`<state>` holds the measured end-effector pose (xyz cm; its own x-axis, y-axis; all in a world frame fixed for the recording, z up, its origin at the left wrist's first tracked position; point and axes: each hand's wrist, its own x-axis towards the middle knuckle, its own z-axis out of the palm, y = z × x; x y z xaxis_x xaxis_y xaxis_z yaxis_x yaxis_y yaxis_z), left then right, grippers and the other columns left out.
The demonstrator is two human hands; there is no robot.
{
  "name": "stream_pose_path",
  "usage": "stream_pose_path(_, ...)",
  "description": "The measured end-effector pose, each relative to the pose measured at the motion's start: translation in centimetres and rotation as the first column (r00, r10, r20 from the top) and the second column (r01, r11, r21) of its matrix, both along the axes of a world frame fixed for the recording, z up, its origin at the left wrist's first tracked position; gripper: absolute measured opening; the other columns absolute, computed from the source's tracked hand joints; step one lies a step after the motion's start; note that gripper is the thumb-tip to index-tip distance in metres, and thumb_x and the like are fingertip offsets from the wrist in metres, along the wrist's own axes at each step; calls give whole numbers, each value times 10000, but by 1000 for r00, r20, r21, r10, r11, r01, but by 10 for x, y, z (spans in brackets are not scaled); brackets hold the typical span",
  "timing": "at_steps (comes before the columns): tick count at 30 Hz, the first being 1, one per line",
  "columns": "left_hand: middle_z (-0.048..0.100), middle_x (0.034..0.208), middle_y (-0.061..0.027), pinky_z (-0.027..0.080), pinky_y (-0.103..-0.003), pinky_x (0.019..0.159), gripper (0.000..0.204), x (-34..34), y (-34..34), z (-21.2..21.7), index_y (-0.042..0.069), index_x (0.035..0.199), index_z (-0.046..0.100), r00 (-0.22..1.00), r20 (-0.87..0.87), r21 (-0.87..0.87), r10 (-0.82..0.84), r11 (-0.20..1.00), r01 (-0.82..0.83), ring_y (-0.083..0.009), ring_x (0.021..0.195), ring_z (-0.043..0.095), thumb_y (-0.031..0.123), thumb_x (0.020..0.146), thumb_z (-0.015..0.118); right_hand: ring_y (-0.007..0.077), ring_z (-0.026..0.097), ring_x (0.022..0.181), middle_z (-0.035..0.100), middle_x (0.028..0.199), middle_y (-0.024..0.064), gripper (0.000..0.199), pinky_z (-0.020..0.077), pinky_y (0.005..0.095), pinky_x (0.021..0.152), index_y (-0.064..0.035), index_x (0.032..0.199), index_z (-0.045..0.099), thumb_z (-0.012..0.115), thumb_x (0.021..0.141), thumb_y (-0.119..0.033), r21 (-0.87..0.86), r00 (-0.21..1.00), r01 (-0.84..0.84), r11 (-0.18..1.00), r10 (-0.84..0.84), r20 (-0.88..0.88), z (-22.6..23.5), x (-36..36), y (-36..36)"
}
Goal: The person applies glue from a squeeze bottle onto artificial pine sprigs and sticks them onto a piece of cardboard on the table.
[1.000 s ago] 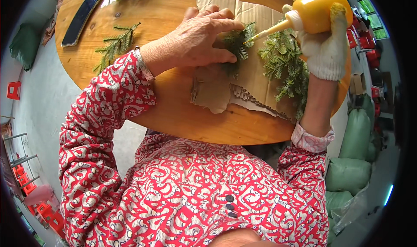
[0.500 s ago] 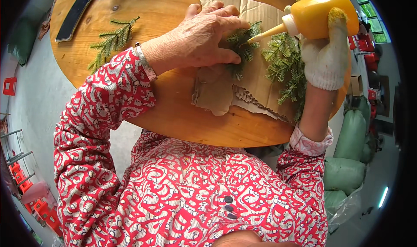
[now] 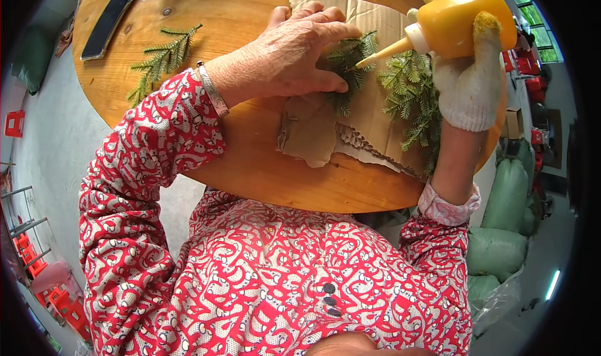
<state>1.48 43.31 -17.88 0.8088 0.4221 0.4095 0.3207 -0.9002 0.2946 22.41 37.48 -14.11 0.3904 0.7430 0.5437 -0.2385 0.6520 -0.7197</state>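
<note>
My right hand (image 3: 471, 83), in a white knit glove with yellow fingertips, grips a yellow squeeze bottle (image 3: 466, 19). The bottle is tilted, and its tapered nozzle (image 3: 385, 52) points down-left, its tip at a small dark-green evergreen sprig (image 3: 352, 65). My bare left hand (image 3: 300, 52) holds that sprig in place on the cardboard (image 3: 372, 121), with the thumb on its near end and the index finger at its far side. Whether the nozzle tip touches the sprig I cannot tell. Further evergreen sprigs (image 3: 413, 96) lie on the cardboard under the bottle, near the gloved hand.
The cardboard, torn at its near edge, rests on a round wooden table (image 3: 250, 162). Left of my left hand lies a loose evergreen sprig (image 3: 161, 61), with a dark phone-like slab (image 3: 113, 21) beyond it. Green sacks (image 3: 498, 252) stand on the floor at the right.
The bottle and its nozzle have shifted very slightly. Both hands stay in nearly the same place, the left still on the sprig.
</note>
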Motion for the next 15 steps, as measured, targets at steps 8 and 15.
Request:
stream_pose_path(8, 494, 1225, -68, 297, -439, 926, 622, 3, 0, 4, 126, 1205, 559, 1000, -7, 4, 1, 1000, -1, -271, 1145, 432, 278, 639, 769, 258, 593, 790, 577, 974, 164, 434, 511, 339, 642, 23, 1136, 489, 634, 859, -278, -46, 997, -55, 997, 53, -48, 4, 9, -2)
stream_pose_path(15, 471, 1329, -121, 262, -426, 1015, 686, 4, -8, 18, 116, 1256, 532, 993, -109, -91, 39, 995, -49, -308, 1252, 402, 198, 625, 787, 322, 597, 1014, 553, 1147, 212, 499, 494, 463, 900, -11, 1241, 447, 630, 864, -283, -40, 990, 137, 990, -138, -33, -1, 28, 5)
